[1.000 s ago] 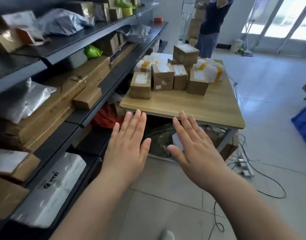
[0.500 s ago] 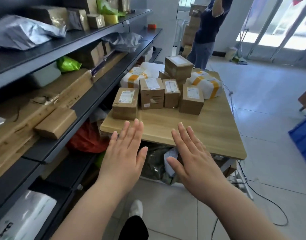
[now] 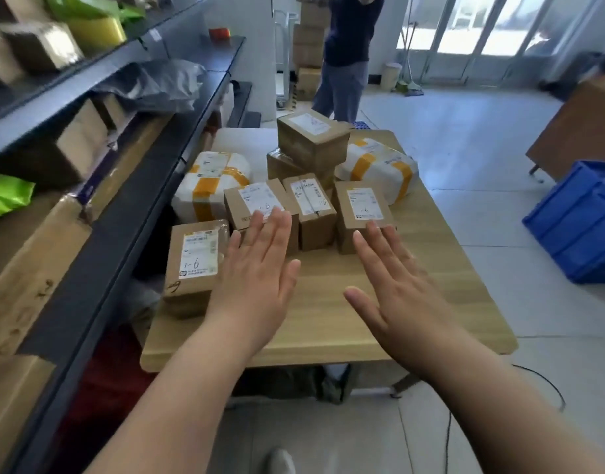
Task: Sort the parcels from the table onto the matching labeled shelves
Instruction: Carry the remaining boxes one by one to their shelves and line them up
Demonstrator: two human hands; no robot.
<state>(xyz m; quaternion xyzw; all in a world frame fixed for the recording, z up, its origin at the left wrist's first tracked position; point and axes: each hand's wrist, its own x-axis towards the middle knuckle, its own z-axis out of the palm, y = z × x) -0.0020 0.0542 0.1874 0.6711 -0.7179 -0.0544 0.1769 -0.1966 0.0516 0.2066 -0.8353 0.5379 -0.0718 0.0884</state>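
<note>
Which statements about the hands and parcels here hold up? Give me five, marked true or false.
The left hand and right hand are open, gripping nothing. True.
The blue crate sits on the table. False: it stands on the floor beside it.
One brown box is stacked on another at the table's far end. True.
The white parcels are bound with green tape. False: the tape is yellow.
The nearest box has "1-6" handwritten on its label. True.
</note>
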